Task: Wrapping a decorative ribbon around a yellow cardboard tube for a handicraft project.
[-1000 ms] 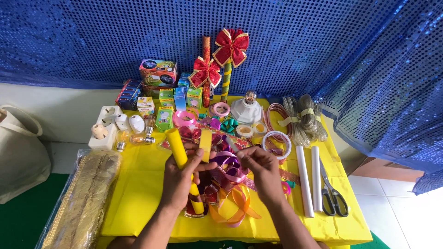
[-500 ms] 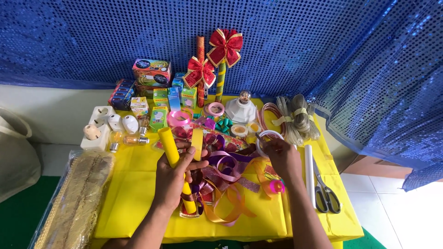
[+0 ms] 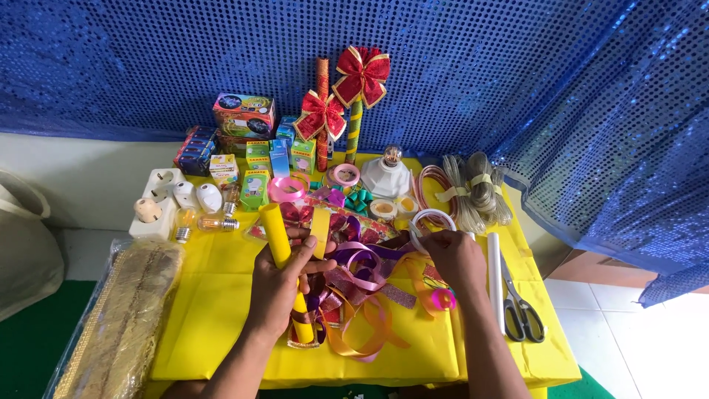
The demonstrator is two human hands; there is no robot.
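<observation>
My left hand (image 3: 277,284) has its grip wrapped around a yellow tube (image 3: 283,255), held tilted over the tangle of ribbons (image 3: 362,284) at the middle of the yellow tabletop (image 3: 214,310). My right hand (image 3: 458,258) rests on the ribbons beside a white tape roll (image 3: 432,219), fingers curled; I cannot tell what, if anything, its grip has closed on. Scissors (image 3: 523,307) lie just to the right, with red bows (image 3: 360,74) standing at the back.
</observation>
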